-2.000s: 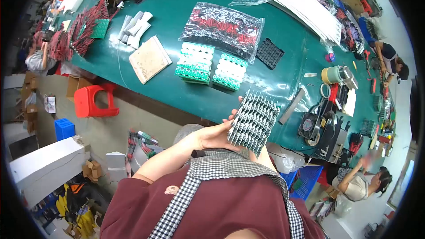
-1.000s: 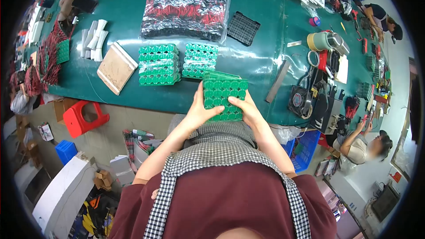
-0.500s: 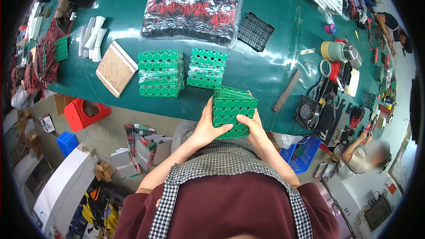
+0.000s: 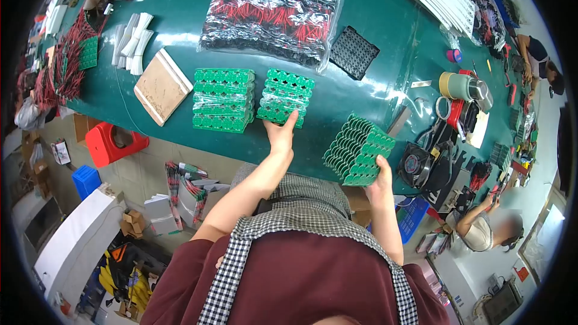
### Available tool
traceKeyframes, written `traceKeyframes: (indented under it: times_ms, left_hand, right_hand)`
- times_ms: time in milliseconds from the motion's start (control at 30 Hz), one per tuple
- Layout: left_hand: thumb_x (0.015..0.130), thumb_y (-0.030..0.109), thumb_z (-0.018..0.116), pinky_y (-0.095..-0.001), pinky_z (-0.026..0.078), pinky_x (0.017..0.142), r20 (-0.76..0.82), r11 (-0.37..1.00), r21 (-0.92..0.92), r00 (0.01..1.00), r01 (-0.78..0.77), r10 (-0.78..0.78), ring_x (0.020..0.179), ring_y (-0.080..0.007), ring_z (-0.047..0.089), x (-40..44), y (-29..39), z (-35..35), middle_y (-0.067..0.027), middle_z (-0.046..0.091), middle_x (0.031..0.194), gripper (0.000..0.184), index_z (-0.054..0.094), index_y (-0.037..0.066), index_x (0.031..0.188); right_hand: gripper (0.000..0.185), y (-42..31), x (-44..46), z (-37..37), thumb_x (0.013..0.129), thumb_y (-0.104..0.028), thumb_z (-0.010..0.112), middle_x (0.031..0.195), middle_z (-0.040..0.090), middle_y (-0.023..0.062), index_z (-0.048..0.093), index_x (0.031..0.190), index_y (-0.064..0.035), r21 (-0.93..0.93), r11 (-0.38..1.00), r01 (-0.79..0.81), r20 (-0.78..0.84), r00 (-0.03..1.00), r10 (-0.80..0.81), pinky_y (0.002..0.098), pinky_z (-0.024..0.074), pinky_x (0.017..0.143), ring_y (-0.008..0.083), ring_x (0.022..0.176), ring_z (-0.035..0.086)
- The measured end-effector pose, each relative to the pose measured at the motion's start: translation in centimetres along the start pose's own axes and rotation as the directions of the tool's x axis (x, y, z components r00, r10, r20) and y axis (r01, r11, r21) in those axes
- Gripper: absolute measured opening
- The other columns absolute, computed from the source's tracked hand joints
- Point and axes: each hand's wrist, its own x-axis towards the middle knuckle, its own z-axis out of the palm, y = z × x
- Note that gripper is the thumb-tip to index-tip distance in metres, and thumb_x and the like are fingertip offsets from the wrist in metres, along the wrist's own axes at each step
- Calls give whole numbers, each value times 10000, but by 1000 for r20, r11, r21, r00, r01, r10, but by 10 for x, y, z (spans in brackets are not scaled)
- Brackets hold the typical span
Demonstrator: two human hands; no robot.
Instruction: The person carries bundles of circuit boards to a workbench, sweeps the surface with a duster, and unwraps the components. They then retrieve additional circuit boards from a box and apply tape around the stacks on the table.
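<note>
My right hand (image 4: pixel 381 176) grips a stack of green circuit boards (image 4: pixel 361 150) by its right side, over the table's front edge, with the stack's layered edges facing left. My left hand (image 4: pixel 281 132) reaches to the front edge of a smaller wrapped board stack (image 4: pixel 285 97), fingers around its lower part. Directly left of that stack lies a larger wrapped board stack (image 4: pixel 223 99), which neither hand touches. Behind both is a clear plastic bag of red and black wires (image 4: pixel 271 21).
On the green table (image 4: pixel 180 24) are a wooden board (image 4: pixel 163 87), white sleeves (image 4: pixel 132 42), a black tray (image 4: pixel 354 52), a metal bar (image 4: pixel 399 121), a tape roll (image 4: pixel 454 86) and a small fan (image 4: pixel 415 165). A co-worker (image 4: pixel 481 225) sits at the right.
My left hand has left the held stack and moved to the smaller wrapped stack. My right hand has carried its boards rightward and turned them so their edges show.
</note>
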Motion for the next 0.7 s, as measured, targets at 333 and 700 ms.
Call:
traceKeyframes:
  times_ms: [333, 700]
  left_hand:
    - [555, 186, 797, -350, 428, 783, 380, 720, 488, 863, -493, 333, 868, -211, 459, 7, 4, -37, -109, 435, 1001, 869, 373, 119, 1311]
    - [810, 113, 565, -350, 315, 1001, 736, 369, 495, 606, -786, 302, 1199, -275, 411, 27, 69, -2, -200, 462, 1253, 455, 462, 37, 1247]
  right_hand:
    - [431, -45, 14, -26, 736, -201, 647, 1035, 602, 128, 535, 1103, -5, 174, 983, 61, 65, 995, -73, 413, 502, 800, 274, 900, 601]
    - [557, -23, 11, 18, 705, -72, 635, 1097, 560, 134, 420, 1213, 6, -245, 969, -28, 121, 991, 60, 369, 493, 822, 247, 936, 585]
